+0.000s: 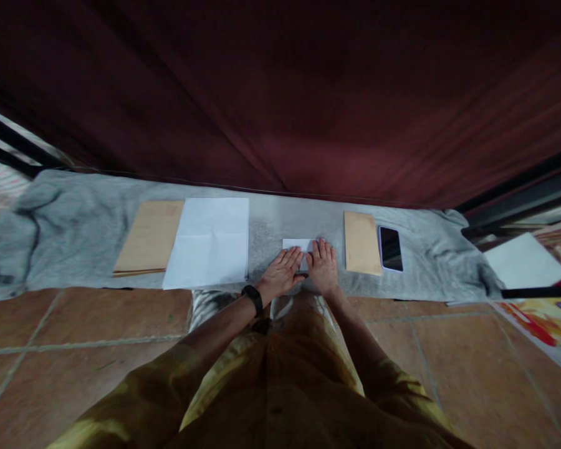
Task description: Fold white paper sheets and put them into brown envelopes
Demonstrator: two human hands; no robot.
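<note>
My left hand lies flat with its fingers stretched over a small folded white paper. Beside it, my right hand also presses flat on the paper, fingers extended. Much of the paper is hidden under both hands. To the left lies a stack of white sheets with faint crease lines, partly over a pile of brown envelopes. On the right is a smaller brown envelope, close to my right hand.
A grey cloth covers the narrow bench. A phone lies right of the small envelope. Dark red fabric hangs behind the bench. Another white sheet and a colourful printed bag are at the far right, above the tiled floor.
</note>
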